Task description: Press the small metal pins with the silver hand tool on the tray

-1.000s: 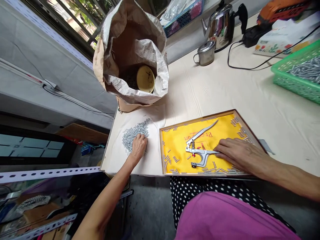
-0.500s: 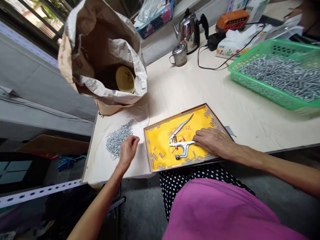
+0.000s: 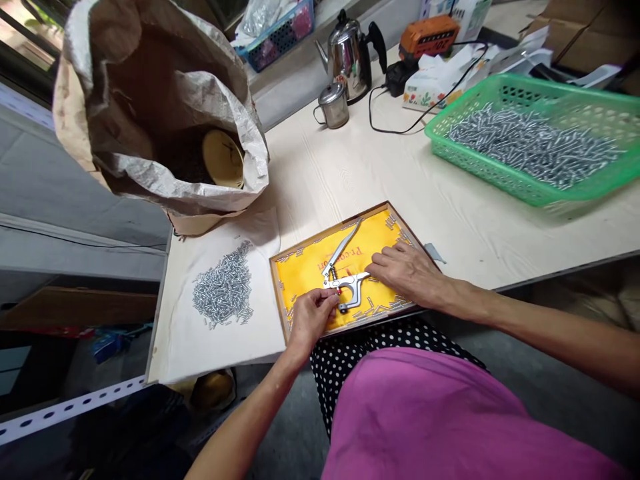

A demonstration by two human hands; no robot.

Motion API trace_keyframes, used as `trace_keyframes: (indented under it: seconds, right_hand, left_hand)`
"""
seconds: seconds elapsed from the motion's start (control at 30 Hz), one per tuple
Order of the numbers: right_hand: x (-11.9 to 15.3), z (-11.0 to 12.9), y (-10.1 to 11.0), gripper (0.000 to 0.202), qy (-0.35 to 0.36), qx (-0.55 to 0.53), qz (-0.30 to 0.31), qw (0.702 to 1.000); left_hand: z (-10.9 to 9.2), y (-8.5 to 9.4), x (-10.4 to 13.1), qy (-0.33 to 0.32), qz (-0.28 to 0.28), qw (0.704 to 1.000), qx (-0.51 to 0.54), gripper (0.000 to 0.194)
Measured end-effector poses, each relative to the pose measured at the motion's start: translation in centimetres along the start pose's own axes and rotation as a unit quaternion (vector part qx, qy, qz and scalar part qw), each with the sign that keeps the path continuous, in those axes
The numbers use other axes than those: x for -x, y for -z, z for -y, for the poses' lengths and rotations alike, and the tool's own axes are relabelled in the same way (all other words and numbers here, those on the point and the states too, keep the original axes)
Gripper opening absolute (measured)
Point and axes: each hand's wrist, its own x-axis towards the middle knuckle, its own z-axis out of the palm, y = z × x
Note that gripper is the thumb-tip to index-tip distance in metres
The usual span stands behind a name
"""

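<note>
Here, both hands (image 3: 310, 320) (image 3: 407, 275) at silver pliers (image 3: 345, 283).

The left forearm (image 3: 250, 410) is seen bare and slanted up and inward from the bottom of the view, with the left wrist (image 3: 296, 355) bent only slightly. The left hand (image 3: 309, 321) is held with its fingers curled, the thumb and forefinger being brought close together at their tips; whether anything is pinched there cannot be made out. The right forearm (image 3: 540, 328), also bare, is stretched in from the right edge at a gentle slant. The right hand (image 3: 407, 272) is held back upward, its fingers bent in a grip. The two hands are held near each other, apart.
</note>
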Motion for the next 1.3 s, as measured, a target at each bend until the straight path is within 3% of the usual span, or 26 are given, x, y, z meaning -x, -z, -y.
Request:
trace_keyframes:
  seconds: [0.27, 0.57, 0.9, 0.97, 1.07, 1.13, 1.3]
  right_hand:
    - [-0.1, 0.4, 0.7, 0.015, -0.019, -0.011, 0.019, 1.0]
    - [-0.1, 0.5, 1.2, 0.019, -0.031, -0.024, 0.033, 0.999]
    - [-0.1, 0.2, 1.0, 0.011, -0.049, -0.08, 0.041, 0.995]
    - [-0.3, -0.7, 1.0, 0.024, -0.051, -0.104, 0.029, 0.993]
    - [-0.9, -2.6, 0.9, 0.066, -0.028, -0.109, 0.021, 0.993]
    - [-1.6, -4.0, 0.5, 0.083, -0.01, -0.103, 0.029, 0.994]
    - [-3.6, -6.0, -0.3, 0.094, 0.027, -0.084, 0.068, 0.994]
  left_hand:
    - [-0.1, -0.2, -0.5, 0.047, 0.014, 0.999, -0.007, 0.047]
    - [0.1, 0.3, -1.3, 0.067, 0.05, 0.992, -0.093, 0.055]
    - [-0.2, -0.3, -0.5, 0.089, 0.071, 0.993, -0.035, 0.061]
    - [-0.3, -0.4, -0.4, 0.089, 0.07, 0.993, -0.037, 0.061]
    - [-0.1, -0.4, -0.4, 0.085, 0.067, 0.994, -0.029, 0.061]
    - [0.2, -0.3, -0.5, 0.084, 0.064, 0.994, -0.024, 0.061]
    - [0.5, -0.3, -0.4, 0.079, 0.059, 0.995, -0.029, 0.06]
